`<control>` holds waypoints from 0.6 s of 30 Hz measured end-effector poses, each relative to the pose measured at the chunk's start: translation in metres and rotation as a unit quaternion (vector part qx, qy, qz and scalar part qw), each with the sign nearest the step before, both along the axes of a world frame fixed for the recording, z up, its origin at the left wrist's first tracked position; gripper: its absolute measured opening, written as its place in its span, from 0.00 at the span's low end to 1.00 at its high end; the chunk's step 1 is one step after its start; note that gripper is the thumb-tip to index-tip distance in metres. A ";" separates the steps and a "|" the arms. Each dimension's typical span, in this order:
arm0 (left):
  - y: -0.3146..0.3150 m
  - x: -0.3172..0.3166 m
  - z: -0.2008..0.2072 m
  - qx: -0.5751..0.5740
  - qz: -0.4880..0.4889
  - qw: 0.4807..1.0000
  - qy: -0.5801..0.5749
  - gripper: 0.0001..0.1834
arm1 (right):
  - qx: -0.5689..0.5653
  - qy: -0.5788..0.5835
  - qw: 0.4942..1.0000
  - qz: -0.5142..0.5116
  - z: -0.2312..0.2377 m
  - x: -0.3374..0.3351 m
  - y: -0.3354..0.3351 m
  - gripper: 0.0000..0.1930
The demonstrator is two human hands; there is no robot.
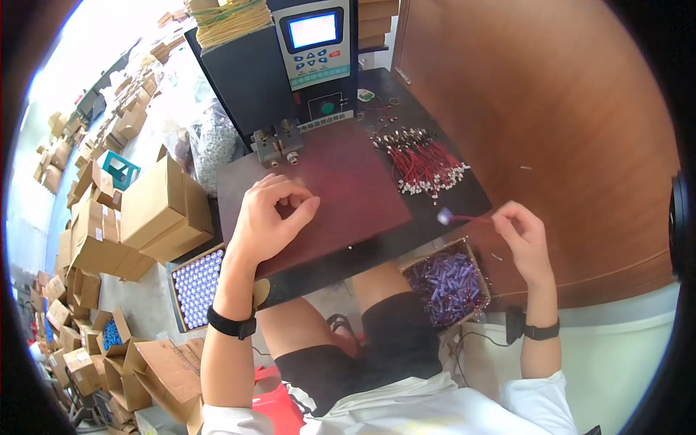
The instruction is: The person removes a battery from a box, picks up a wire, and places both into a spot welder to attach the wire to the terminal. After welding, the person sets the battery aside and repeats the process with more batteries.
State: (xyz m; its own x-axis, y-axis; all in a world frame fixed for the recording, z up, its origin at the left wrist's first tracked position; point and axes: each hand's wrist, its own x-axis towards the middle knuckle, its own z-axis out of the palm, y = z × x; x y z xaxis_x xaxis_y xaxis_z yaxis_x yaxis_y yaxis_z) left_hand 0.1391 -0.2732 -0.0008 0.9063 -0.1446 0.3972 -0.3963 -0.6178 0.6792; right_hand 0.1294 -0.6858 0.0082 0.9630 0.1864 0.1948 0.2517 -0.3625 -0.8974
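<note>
My left hand (272, 221) is curled above the dark red mat (348, 170), just in front of the metal electrode tips (279, 147) of a black bench machine (243, 80). Its thumb and forefinger bend toward each other; whatever they may hold is hidden. Off the table's right edge, my right hand (525, 235) pinches a red wire lead (475, 218). A small purple cylindrical cell (445, 216) is at the lead's far end, blurred. Below and left of that hand stands a box (487, 286) full of purple cells with red leads.
Many red leads with white connectors (428, 163) lie at the table's right. A tray of upright cells (196, 290) stands below the left edge. The machine has a lit screen (313, 30). Cardboard boxes (156, 210) crowd the left; a brown wooden panel (551, 130) rises at right.
</note>
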 end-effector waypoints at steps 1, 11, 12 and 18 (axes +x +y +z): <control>-0.002 0.000 0.002 0.006 0.000 1.000 -0.002 0.10 | -0.020 0.023 0.999 -0.024 -0.004 -0.006 -0.018 0.05; -0.004 0.001 0.000 0.010 0.006 1.000 -0.011 0.10 | -0.395 0.141 0.907 0.045 -0.127 0.012 -0.110 0.10; -0.004 0.001 -0.001 0.010 0.006 1.000 -0.012 0.10 | -0.395 0.140 0.907 0.045 -0.130 0.014 -0.111 0.10; -0.006 0.000 0.000 0.014 0.010 1.000 -0.022 0.10 | -0.116 0.022 0.992 -0.033 -0.108 0.058 -0.034 0.10</control>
